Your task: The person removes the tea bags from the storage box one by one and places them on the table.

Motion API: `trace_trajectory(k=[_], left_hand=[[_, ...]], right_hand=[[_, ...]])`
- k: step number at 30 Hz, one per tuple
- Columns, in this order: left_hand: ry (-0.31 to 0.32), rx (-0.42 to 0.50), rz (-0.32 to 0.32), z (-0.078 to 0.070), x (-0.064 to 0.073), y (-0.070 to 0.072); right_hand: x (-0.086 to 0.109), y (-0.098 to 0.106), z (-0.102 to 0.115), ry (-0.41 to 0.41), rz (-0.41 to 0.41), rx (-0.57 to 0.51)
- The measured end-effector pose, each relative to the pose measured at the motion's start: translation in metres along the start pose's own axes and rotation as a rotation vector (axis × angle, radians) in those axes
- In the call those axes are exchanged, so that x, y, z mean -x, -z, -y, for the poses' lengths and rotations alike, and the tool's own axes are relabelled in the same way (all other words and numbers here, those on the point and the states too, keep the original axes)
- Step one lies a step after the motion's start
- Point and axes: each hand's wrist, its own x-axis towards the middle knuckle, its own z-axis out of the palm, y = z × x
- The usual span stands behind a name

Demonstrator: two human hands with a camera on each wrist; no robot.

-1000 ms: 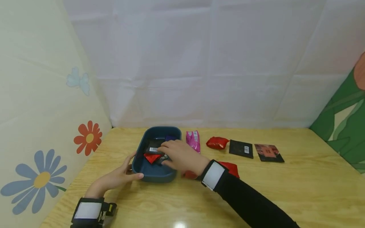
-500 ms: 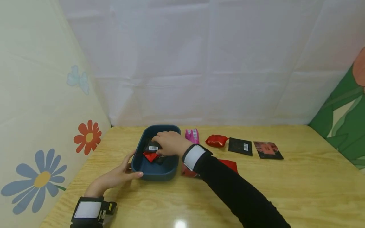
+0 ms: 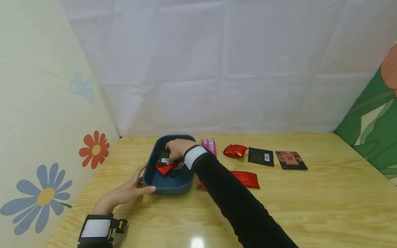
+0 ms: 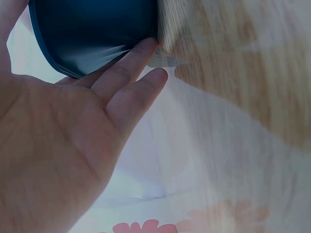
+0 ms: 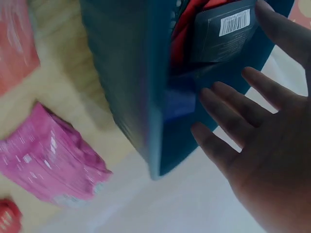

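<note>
Black packet (image 5: 218, 46), inside the blue bin (image 3: 167, 191), lies left of my nearer right hand (image 3: 179, 148), whose fingers spread loosely, gripping nothing; my left hand (image 3: 130, 192) braces the bin, fingers extended.

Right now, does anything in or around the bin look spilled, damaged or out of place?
Nothing visible looks spilled or torn. The untidy spot is inside the bin, where a red packet and a black packet lie jumbled together. The right hand blocks part of the view, so I can't judge everything.
</note>
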Motion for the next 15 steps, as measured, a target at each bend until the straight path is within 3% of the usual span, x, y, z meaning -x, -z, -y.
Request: trace_trajectory(k=[8, 15], left_hand=[[-0.005, -0.016, -0.007, 0.001, -0.001, 0.003], [0.004, 0.009, 0.01, -0.001, -0.003, 0.0]], right_hand=[[-0.011, -0.002, 0.019, 0.009, -0.016, 0.111], [-0.015, -0.013, 0.027, -0.039, -0.011, 0.193]])
